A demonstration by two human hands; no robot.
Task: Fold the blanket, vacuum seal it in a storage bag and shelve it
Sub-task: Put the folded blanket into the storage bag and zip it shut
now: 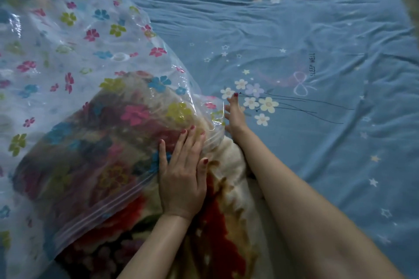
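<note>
Left hand (181, 179) lies flat, fingers spread, on the blanket (210, 222) half inside the storage bag (68, 56) on the bed (317, 142); right hand (234, 115) – open – holds the bag's edge; feed evenly – keep the zip strip clear.

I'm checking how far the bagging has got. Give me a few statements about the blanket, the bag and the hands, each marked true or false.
1. The folded red-and-brown floral fleece blanket is partly inside the clear flower-printed plastic storage bag. True.
2. The bag's zip strip is closed past the blanket. False: the blanket's near end sticks out of the open mouth.
3. The left hand lies flat on the blanket and bag. True.
4. The right hand holds a vacuum hose. False: it is at the bag's edge.
5. Everything lies on a blue star-printed bedsheet. True.
</note>
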